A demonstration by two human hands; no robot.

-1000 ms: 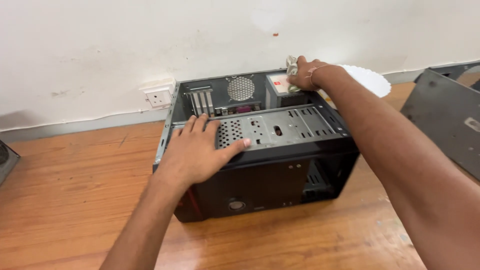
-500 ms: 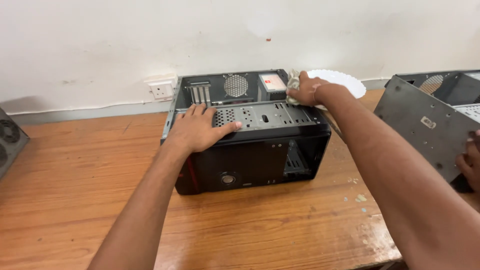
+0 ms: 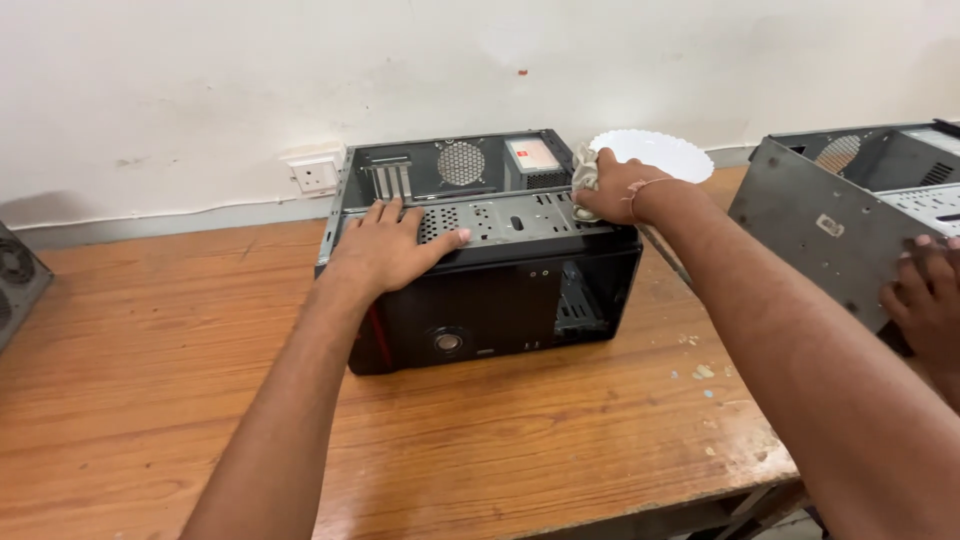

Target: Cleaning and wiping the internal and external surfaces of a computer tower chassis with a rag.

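- An open black case (image 3: 480, 300) is seen lying on its side on the wooden table (image 3: 150, 400), its front panel turned toward the camera and its rear toward the wall (image 3: 200, 80).
- The left hand (image 3: 385, 250) is laid flat on the left part of the case's top edge, fingers spread over the perforated metal bay (image 3: 520, 215); nothing is gripped, the palm is simply pressed down.
- The right hand (image 3: 610, 188) is clenched around a crumpled grey cloth (image 3: 585, 172), and the cloth is held against the far right corner of the case, just beside the power supply (image 3: 532, 160).
- A thin band is worn on the right wrist.
- Inside the case, a round fan grille (image 3: 460, 162) and a row of slot covers (image 3: 385, 180) are visible on the rear wall.
- A white scalloped plate (image 3: 665, 152) is seen behind the right hand, close to the wall; whether it is touched by the hand cannot be told.
- A wall socket (image 3: 317, 175) is mounted just left of the case.
- At the right, a grey side panel (image 3: 810, 235) is leaned against a second case (image 3: 900, 165), and another person's hand (image 3: 925, 300) is rested on that panel's edge.
- A fan grille of a further unit (image 3: 15, 275) is cut off at the left edge.
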